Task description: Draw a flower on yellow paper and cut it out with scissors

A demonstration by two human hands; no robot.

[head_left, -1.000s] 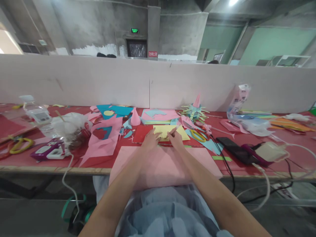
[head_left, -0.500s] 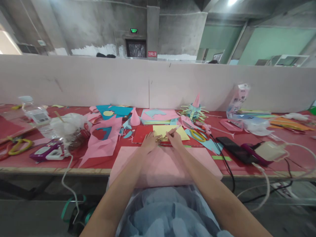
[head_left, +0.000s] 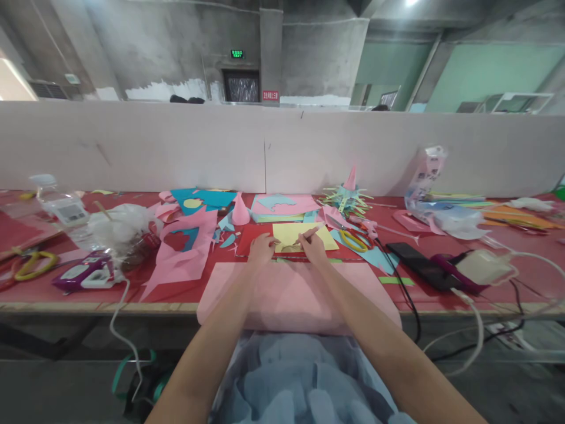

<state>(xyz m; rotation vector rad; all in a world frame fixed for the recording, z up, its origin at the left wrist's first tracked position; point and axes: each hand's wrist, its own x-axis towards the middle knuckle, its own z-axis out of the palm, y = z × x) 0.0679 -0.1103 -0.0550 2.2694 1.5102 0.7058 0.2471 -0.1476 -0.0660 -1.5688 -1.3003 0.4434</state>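
A yellow paper sheet [head_left: 286, 231] lies on a red sheet [head_left: 251, 234] in front of me. My right hand [head_left: 312, 246] rests on the yellow sheet with its fingers closed around a pen [head_left: 316, 228], whose tip points down and left at the paper. My left hand [head_left: 262, 247] is at the sheet's left edge, fingers bent and a little apart, with nothing visible in them. Between the hands, a darker patch shows on the yellow paper; I cannot tell whether it is shadow or drawing. A pink padded mat [head_left: 282, 294] lies under my forearms.
Yellow-handled scissors [head_left: 353, 240] lie right of the sheet, and a black phone [head_left: 419, 265] farther right among cables. Pink paper with a cut hole [head_left: 188, 256], a pink cone [head_left: 241, 211] and a spiky paper piece [head_left: 348, 197] stand around. A plastic bottle [head_left: 59, 203] is far left.
My left hand has shifted left and lifted its spread fingers from the yellow sheet's middle to its left edge. My right hand stays nearly in place with the pen.
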